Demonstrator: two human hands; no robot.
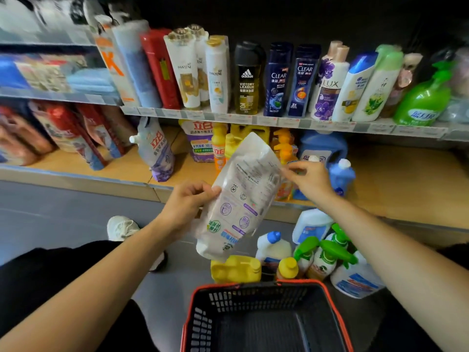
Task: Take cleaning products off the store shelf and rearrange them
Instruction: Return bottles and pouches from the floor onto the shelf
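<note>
A white refill pouch (243,196) with small printed text hangs upside down in the air in front of the bottom shelf (396,184). My left hand (186,205) grips its left edge. My right hand (308,180) pinches its upper right edge. Behind it on the shelf stand a similar spouted pouch (157,153), a purple-labelled pouch (200,142), orange and yellow bottles (220,148) and blue detergent jugs (323,146).
A black basket with a red rim (266,318) sits on the grey floor below my hands, nothing visible inside it. Several bottles stand on the floor beyond it: a yellow jug (237,269), green-capped sprayers (327,255), white and blue jugs (355,278). Shampoo bottles (279,80) line the upper shelf.
</note>
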